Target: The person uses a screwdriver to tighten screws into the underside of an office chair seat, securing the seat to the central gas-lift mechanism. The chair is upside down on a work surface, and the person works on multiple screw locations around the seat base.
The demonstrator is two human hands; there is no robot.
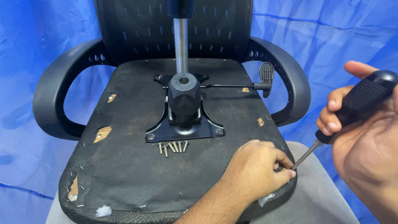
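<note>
An upturned office chair seat (137, 174) shows its black fabric underside. My left hand (253, 170) rests on the seat's near right edge, fingertips pinched at the tip of a screwdriver (352, 105); what they pinch is hidden. My right hand (365, 137) grips the screwdriver's black ribbed handle, its metal shaft slanting down-left to the seat edge. A black metal mounting plate (184, 128) with a tilt housing and a gas-lift cylinder (180, 45) sits at the seat's middle. Several loose screws (172, 147) lie in a row in front of the plate.
Black armrests curve at the left (54, 99) and right (286, 83). A lever with a paddle handle (265, 76) sticks out right of the plate. The mesh backrest (137, 29) stands behind. Blue cloth (340, 37) hangs all around. Bare wood patches with screws (102, 133) show along the seat's left edge.
</note>
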